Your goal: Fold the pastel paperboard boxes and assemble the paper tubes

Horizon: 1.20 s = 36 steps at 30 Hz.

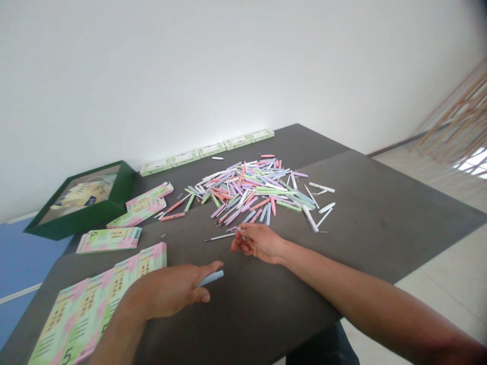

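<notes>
A light blue pen barrel is held in my left hand, its open end pointing right past the thumb. My right hand pinches a small light blue pen piece between thumb and fingertips; most of it is hidden by the fingers. Close to those fingertips, a thin white pen refill with a dark tip points left; whether the fingers touch it I cannot tell. Just beyond the right hand spreads a heap of pen parts in pink, purple, green, blue and white.
Flat printed cartons lie at the left, partly behind my left forearm, with more cartons beyond. A green box holding plastic packets stands at the back left. Several pale green boxes line the wall along the dark table.
</notes>
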{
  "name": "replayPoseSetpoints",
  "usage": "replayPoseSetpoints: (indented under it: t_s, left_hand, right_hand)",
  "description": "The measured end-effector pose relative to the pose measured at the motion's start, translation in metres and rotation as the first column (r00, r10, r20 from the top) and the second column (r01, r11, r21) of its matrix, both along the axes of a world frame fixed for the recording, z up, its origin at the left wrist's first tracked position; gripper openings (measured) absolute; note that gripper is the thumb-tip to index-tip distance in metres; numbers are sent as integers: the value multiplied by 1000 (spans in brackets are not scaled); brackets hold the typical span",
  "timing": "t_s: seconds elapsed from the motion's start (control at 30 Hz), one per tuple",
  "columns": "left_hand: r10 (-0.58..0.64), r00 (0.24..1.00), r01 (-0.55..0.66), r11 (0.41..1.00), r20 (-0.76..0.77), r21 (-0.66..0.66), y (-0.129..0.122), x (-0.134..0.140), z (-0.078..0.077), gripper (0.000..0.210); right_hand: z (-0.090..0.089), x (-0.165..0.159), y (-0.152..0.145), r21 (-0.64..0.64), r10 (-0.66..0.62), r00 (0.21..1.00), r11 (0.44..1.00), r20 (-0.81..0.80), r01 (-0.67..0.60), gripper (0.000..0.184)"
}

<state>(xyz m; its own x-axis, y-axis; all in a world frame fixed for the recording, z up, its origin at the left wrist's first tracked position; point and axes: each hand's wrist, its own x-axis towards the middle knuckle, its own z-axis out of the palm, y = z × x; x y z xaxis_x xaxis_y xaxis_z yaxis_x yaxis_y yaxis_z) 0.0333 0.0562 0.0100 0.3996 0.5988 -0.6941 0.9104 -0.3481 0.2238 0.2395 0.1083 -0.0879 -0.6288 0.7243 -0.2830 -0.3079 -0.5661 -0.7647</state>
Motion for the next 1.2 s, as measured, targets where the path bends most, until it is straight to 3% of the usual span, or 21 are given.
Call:
replayPoseSetpoints:
  t_s: [0.5,1.2]
  left_hand:
    - [17,1000,-17,1000,-11,5,-1,-3,-3,62]
    - [-4,1000,3,999,-9,-40,21,2,0,65]
  right_hand:
    - [-2,0,0,-30,20,999,999,-32,-21,11]
    - [-4,-1,1,-41,5,999,999,-33,-6,8]
